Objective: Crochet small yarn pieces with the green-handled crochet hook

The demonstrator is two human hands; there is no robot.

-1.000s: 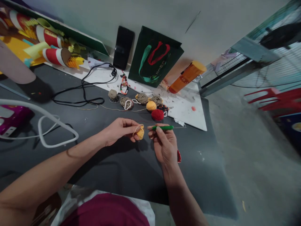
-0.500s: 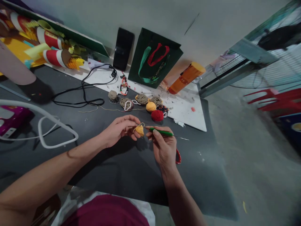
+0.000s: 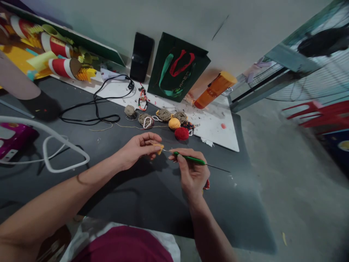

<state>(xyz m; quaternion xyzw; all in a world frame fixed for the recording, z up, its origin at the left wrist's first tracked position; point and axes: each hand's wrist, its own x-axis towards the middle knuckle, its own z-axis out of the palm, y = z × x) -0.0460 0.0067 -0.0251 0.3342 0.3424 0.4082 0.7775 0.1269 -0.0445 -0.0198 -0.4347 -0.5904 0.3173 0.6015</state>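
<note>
Between the thumb and fingers of my left hand (image 3: 139, 149) is a small yellow crochet piece (image 3: 160, 148), partly hidden by the fingers. My right hand (image 3: 192, 169) grips a crochet hook (image 3: 191, 158) by its green handle, like a pen. The hook's thin metal tip reaches left to the yellow piece, and a long metal end sticks out to the right. Beyond the hands lie a red yarn ball (image 3: 181, 133), a yellow yarn ball (image 3: 174, 123) and brown crocheted pieces (image 3: 164, 115) with beads. A red braided item (image 3: 207, 185) shows partly behind my right wrist.
At the back stand a dark green paper bag (image 3: 178, 67), a black phone (image 3: 141, 57) and an orange cylinder (image 3: 215, 90). A black cable (image 3: 96, 105) and a white hose-like loop (image 3: 81, 163) lie left. The table's right edge borders the floor.
My right hand has shifted slightly right and down, showing more of the hook's metal. The yellow piece has turned and sits flatter in my left fingers.
</note>
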